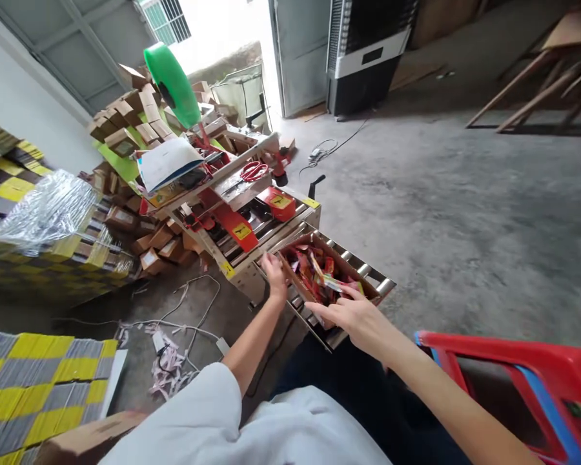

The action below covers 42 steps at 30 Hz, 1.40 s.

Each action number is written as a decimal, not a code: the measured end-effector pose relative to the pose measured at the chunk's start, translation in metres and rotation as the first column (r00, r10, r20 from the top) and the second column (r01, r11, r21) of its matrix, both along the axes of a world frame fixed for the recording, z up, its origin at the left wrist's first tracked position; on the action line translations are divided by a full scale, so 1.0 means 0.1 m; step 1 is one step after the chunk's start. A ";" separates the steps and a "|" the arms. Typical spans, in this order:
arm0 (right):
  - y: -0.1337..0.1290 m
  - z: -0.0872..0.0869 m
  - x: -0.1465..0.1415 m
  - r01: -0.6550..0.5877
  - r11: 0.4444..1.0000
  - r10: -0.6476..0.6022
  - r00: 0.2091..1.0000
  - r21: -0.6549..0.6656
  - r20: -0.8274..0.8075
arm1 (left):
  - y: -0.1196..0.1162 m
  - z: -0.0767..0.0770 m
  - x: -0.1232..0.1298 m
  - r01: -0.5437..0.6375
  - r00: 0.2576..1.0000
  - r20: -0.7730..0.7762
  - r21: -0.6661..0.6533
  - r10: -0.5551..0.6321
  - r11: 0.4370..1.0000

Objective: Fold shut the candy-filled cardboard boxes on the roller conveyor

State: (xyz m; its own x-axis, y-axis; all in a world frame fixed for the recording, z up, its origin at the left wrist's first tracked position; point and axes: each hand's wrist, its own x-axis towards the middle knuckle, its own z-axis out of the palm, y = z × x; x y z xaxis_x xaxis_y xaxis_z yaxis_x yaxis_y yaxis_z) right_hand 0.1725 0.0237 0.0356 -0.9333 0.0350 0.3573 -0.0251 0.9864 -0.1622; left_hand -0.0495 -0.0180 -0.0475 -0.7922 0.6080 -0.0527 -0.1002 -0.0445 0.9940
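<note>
An open cardboard box [297, 282] rests on the roller conveyor [386, 285] in front of me, filled with small colourful packets [323, 266], mostly red and pink. My left hand [275, 276] is at the box's left corner, fingers curled against its edge. Over the near right part of the box is my right hand [356, 316], its index finger stretched onto the packets and its thumb spread out to the left across the near side. Its other fingers are partly hidden.
Behind the box stands a carton-sealing machine [242, 236] with a green tape roll [173, 84] and red scissors [254, 171] on top. Yellow-grey stacks [43, 387] are at left, cords [193, 323] on the floor, a red plastic stool [513, 349] at right.
</note>
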 end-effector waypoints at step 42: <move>0.18 -0.26 -0.76 0.460 0.839 -0.317 0.848 -0.291 0.426 | 0.15 0.79 -0.58 0.558 0.478 -0.589 -0.368 -0.651 0.743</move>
State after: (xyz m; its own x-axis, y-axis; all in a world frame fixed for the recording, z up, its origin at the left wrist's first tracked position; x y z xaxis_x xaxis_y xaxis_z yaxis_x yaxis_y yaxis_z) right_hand 0.0967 0.0422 0.0096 -0.8697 0.4831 -0.1011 0.4751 0.7639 -0.4367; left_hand -0.1075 -0.0025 0.0320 -0.0751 0.9758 0.2052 0.6009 -0.1199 0.7903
